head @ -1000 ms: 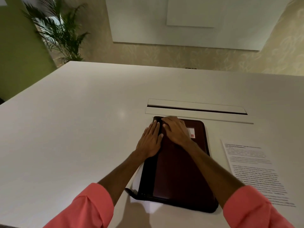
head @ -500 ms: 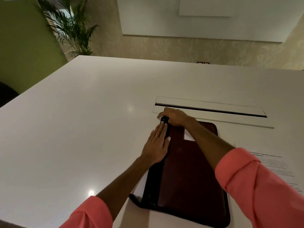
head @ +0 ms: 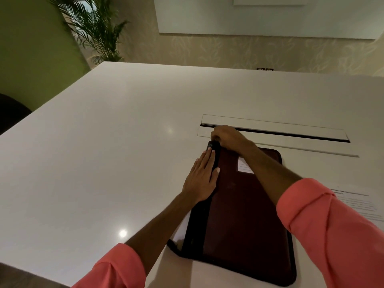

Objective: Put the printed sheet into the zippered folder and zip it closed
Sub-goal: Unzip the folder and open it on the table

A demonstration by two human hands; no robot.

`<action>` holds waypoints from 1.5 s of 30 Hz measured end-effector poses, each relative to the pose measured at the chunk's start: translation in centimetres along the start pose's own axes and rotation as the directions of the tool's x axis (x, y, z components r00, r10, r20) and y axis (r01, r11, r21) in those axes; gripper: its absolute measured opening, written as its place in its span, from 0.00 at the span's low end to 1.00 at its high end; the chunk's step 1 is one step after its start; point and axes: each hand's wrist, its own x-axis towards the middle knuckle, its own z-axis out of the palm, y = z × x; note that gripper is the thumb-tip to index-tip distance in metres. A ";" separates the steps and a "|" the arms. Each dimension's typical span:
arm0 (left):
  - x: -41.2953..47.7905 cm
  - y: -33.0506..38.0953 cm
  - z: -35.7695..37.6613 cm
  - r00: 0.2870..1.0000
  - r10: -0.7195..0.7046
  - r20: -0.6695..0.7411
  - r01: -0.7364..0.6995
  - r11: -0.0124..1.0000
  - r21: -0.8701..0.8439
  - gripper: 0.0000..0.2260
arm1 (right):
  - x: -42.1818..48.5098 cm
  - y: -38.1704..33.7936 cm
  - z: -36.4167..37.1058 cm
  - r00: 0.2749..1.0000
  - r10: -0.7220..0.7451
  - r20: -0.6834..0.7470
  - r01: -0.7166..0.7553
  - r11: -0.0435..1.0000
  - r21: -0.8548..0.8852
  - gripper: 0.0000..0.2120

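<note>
A dark brown zippered folder (head: 245,215) with black edging lies flat on the white table (head: 104,163) in front of me. My left hand (head: 201,179) rests flat, fingers together, along the folder's left edge. My right hand (head: 226,138) is curled at the folder's far left corner, fingers pinched on the zipper there; the pull itself is hidden. The printed sheet (head: 361,206) lies on the table to the right of the folder, mostly covered by my right sleeve. A white paper corner (head: 178,235) pokes out under the folder's near left side.
A long cable slot with a flap (head: 274,132) is set in the table just beyond the folder. A potted palm (head: 95,30) stands past the far left corner. A dark chair back (head: 10,111) sits at the left edge.
My right hand slid from the folder's top face to its far left corner and closed there. The left hand stayed flat on the left edge. The camera view shifted left and closer.
</note>
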 end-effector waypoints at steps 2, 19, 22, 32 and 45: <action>0.0 0.1 -0.1 1.000 -0.004 0.006 0.004 1.000 0.000 0.30 | -0.2 0.5 0.2 0.999 -0.023 -0.031 0.023 1.000 0.013 0.09; -0.1 0.0 0.1 1.000 0.000 -0.007 0.000 1.000 -0.001 0.29 | -5.5 4.8 -0.1 0.995 0.049 -0.085 -0.049 0.999 0.002 0.08; 0.0 0.0 0.0 1.000 -0.003 -0.008 0.003 1.000 0.000 0.29 | -6.6 5.2 -0.4 0.990 0.089 -0.107 -0.094 0.995 -0.040 0.08; -0.2 0.3 -0.3 1.000 -0.015 0.015 0.015 1.000 -0.006 0.29 | -11.6 8.7 -1.4 0.965 0.224 -0.135 -0.243 0.960 -0.142 0.07; -0.6 1.2 -0.9 0.999 -0.041 0.016 0.040 0.999 0.026 0.29 | -17.3 12.2 -0.4 0.920 0.352 -0.174 -0.375 0.918 -0.126 0.11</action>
